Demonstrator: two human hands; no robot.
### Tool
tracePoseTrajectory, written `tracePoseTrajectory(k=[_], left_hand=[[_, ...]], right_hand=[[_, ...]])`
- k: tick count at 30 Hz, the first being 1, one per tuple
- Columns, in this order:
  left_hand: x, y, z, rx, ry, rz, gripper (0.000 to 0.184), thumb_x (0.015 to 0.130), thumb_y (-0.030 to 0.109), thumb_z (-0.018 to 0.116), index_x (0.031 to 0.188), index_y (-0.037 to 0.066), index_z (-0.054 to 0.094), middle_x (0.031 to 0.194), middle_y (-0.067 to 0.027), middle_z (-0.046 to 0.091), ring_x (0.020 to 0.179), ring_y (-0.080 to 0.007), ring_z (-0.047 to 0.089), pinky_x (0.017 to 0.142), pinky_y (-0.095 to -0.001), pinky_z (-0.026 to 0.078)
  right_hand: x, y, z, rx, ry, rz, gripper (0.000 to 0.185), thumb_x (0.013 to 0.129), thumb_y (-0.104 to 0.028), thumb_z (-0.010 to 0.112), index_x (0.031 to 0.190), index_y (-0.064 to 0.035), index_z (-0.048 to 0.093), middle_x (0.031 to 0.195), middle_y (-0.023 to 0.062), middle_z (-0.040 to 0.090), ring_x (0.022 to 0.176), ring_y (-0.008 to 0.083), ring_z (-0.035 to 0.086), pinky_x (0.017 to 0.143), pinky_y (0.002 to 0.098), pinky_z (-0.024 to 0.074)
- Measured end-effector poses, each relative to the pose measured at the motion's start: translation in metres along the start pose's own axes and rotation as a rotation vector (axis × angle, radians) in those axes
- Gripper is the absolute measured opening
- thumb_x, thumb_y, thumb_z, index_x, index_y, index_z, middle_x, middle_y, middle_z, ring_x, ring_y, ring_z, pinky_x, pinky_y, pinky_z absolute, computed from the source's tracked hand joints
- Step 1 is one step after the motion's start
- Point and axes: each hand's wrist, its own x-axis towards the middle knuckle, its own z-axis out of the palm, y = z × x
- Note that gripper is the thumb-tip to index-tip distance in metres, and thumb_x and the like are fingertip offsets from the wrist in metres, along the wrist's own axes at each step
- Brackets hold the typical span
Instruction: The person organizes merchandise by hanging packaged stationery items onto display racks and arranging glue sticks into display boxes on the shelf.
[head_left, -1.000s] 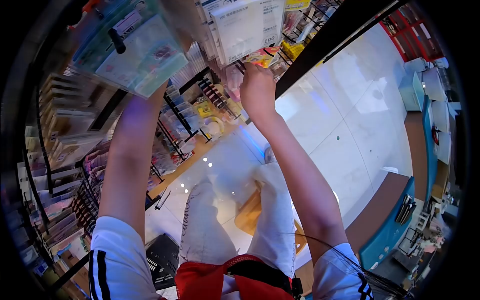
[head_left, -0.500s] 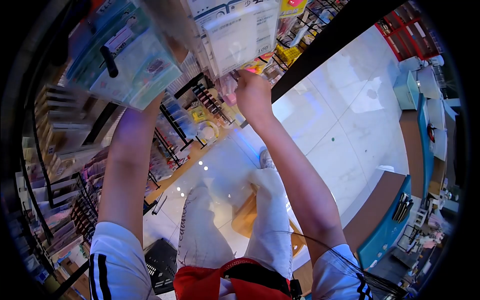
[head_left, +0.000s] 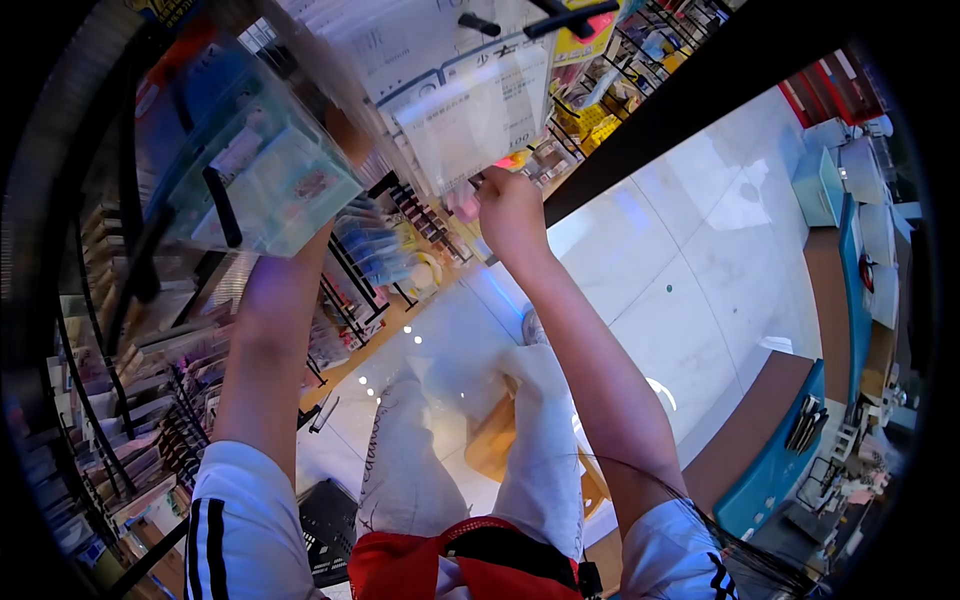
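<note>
At the top middle hangs a stack of clear-sleeved white paper packets [head_left: 470, 125] with printed text. My right hand [head_left: 513, 212] is closed at their lower corner, fingers curled against the plastic edge. My left hand [head_left: 348, 137] reaches up between those packets and a pale green plastic-wrapped packet [head_left: 275, 185] on the left. That green packet hangs on a black hook [head_left: 221, 207] and covers much of my left hand, so its fingers are hidden.
Black wire racks with many small packaged goods [head_left: 150, 420] line the left. A black post [head_left: 650, 120] slants across the upper right. Below are a wooden stool [head_left: 492, 440] between my legs and a black basket [head_left: 330, 520]. A teal-edged counter [head_left: 770, 450] stands right.
The white packets sit slightly lower and further left in view, with black hook ends now visible over them. My right hand has dropped slightly with their lower edge; the left arm shifted slightly right.
</note>
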Motion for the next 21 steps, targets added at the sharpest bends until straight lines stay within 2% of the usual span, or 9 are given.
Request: tracePoseTrajectory(k=[3,4,8,15,21], left_hand=[[-0.009,0.005,-0.008,-0.009,-0.003,-0.005,0.021,0.081,0.011,0.047,0.099,0.002,0.053,0.093,-0.0199,0.055,0.087,-0.0398,0.053,0.076,-0.0442,0.043],[-0.015,0.008,-0.014,-0.013,-0.007,-0.006,0.021,0.081,0.011,0.047,0.099,0.002,0.053,0.093,-0.0199,0.055,0.087,-0.0398,0.053,0.076,-0.0442,0.043],[-0.04,0.018,-0.035,-0.035,-0.016,-0.021,0.021,0.081,0.011,0.047,0.099,0.002,0.053,0.093,-0.0199,0.054,0.087,-0.0398,0.053,0.075,-0.0442,0.043],[-0.062,0.034,-0.049,-0.056,-0.018,-0.027,0.021,0.081,0.01,0.047,0.099,0.001,0.052,0.092,-0.0199,0.054,0.087,-0.0398,0.053,0.075,-0.0442,0.043],[-0.067,0.039,-0.057,-0.061,-0.029,-0.033,0.02,0.08,0.009,0.047,0.098,0.001,0.052,0.092,-0.0199,0.054,0.087,-0.0398,0.053,0.075,-0.0442,0.043]], right_hand=[[-0.002,-0.005,-0.002,-0.054,0.012,0.001,0.029,0.064,0.003,0.047,0.089,0.0011,0.062,0.069,0.0215,0.058,0.069,0.0373,0.057,0.065,0.0435,0.0443],[-0.002,-0.004,-0.002,-0.081,0.026,-0.05,0.025,0.064,0.004,0.047,0.084,0.0011,0.061,0.068,0.0212,0.057,0.068,0.0374,0.057,0.064,0.0434,0.0436],[-0.003,-0.006,-0.004,-0.07,0.036,-0.02,0.011,0.065,0.004,0.047,0.072,0.0018,0.055,0.065,0.0206,0.055,0.067,0.0385,0.055,0.06,0.0442,0.0422],[0.001,-0.006,-0.002,-0.052,0.027,-0.011,0.009,0.066,0.005,0.048,0.07,0.0033,0.056,0.067,0.0233,0.055,0.066,0.0394,0.055,0.059,0.0441,0.0429],[-0.021,-0.016,0.007,-0.097,-0.014,-0.15,0.014,0.064,0.008,0.047,0.075,0.0044,0.054,0.068,0.0219,0.055,0.073,0.0404,0.054,0.064,0.0441,0.0435]])
